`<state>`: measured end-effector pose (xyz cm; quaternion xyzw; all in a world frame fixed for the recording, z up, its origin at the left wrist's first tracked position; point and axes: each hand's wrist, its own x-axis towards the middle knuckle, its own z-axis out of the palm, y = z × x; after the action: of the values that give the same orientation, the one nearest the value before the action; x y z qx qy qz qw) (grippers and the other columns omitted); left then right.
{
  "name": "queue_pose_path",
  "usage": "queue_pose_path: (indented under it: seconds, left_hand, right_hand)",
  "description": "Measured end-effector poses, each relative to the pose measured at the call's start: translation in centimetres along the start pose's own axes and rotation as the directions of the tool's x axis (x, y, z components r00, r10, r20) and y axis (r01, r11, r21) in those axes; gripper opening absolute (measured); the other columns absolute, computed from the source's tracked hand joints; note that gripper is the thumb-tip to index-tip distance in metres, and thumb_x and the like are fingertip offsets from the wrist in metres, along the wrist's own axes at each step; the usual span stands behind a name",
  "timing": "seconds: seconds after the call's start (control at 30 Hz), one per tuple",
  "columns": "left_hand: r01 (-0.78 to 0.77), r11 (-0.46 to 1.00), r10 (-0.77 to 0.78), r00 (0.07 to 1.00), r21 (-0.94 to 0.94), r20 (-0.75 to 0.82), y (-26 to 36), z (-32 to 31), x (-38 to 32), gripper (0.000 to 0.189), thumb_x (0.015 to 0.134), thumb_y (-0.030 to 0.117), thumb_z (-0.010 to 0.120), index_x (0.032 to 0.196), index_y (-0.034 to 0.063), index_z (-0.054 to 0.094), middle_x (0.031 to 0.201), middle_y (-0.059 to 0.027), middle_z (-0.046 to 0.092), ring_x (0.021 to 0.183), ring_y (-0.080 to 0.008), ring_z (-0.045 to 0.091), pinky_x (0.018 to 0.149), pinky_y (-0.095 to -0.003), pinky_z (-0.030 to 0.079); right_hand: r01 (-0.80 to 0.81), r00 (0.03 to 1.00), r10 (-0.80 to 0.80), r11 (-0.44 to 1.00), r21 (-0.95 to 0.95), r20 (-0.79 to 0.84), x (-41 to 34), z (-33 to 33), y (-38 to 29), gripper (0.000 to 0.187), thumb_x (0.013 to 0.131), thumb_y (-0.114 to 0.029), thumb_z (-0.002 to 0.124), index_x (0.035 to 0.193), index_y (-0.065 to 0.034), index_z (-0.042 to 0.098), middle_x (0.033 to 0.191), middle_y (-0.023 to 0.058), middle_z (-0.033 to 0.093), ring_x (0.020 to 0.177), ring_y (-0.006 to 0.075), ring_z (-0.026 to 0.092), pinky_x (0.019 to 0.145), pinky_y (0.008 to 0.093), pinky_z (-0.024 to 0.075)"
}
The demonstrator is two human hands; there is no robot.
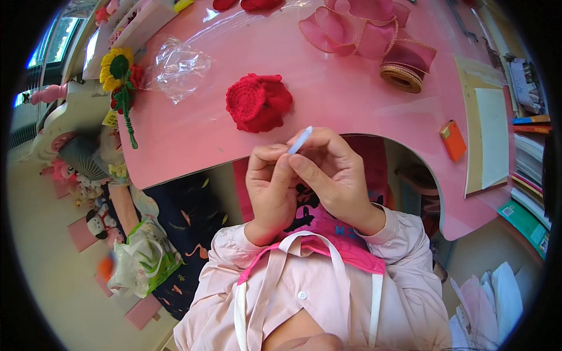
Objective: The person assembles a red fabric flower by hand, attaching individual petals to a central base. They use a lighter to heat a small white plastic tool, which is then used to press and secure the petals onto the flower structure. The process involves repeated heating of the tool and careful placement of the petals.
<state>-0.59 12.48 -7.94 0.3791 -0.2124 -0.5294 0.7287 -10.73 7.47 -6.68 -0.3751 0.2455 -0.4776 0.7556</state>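
A short, pale, translucent stick (300, 139) stands tilted between my fingertips, its upper end leaning away to the right. The thumb and forefinger of my right hand (338, 180) pinch its lower part. My left hand (273, 191) meets it there, with thumb and fingertips at the lower end; the exact contact is partly hidden. Beyond my hands, on the pink table (189, 145), lies a red crocheted flower (259, 103) with its round base turned partly up. Neither hand touches the flower.
A crumpled clear plastic bag (180, 66) lies left of the flower, near a crocheted yellow sunflower (118, 66) with a green stem. Sheer pink ribbon (373, 37) trails from its roll (401, 78). An orange object (453, 140) lies at right. The table's front edge (432, 175) curves inward.
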Motion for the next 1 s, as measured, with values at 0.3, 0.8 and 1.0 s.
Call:
queue_pose_path:
  seconds: [0.3, 0.8, 1.0]
  left_hand:
    - [-0.550, -0.155, 0.315, 0.760, 0.821, 0.568, 6.8, -0.1, 5.3, 0.029, 0.083, 0.000, 0.066, 0.111, -0.0003, 0.058, 0.117, -0.0127, 0.053, 0.099, -0.0176, 0.056, 0.087, -0.0271, 0.044]
    - [-0.391, 0.063, 0.382, 0.859, 0.918, 0.339, 5.3, -0.1, 6.9, 0.012, 0.080, -0.004, 0.067, 0.091, -0.0013, 0.063, 0.112, -0.0165, 0.056, 0.104, -0.0229, 0.057, 0.091, -0.0349, 0.046]
    - [-0.348, 0.176, 0.397, 0.881, 0.921, 0.257, 5.0, -0.1, 6.6, 0.011, 0.082, -0.003, 0.066, 0.092, -0.0010, 0.063, 0.113, -0.0161, 0.055, 0.108, -0.0237, 0.055, 0.096, -0.0365, 0.042]
  right_hand:
    - [0.052, 0.998, -0.067, 0.891, -0.450, -0.018, 4.0, -1.9, -2.6, 0.011, 0.088, -0.006, 0.068, 0.096, -0.0004, 0.063, 0.086, 0.0064, 0.066, 0.071, 0.0098, 0.063, 0.063, 0.0237, 0.0510]
    - [0.504, 0.846, -0.473, 0.562, -0.655, 0.245, 6.8, -3.7, -1.0, 0.019, 0.072, 0.002, 0.075, 0.088, -0.0012, 0.067, 0.076, 0.0091, 0.060, 0.065, 0.0236, 0.058, 0.057, 0.0319, 0.0464]
    - [0.512, 0.841, -0.481, 0.560, -0.652, 0.248, 6.9, -3.5, -0.6, 0.019, 0.070, 0.003, 0.075, 0.086, -0.0012, 0.065, 0.074, 0.0086, 0.057, 0.064, 0.0243, 0.055, 0.057, 0.0336, 0.0440]
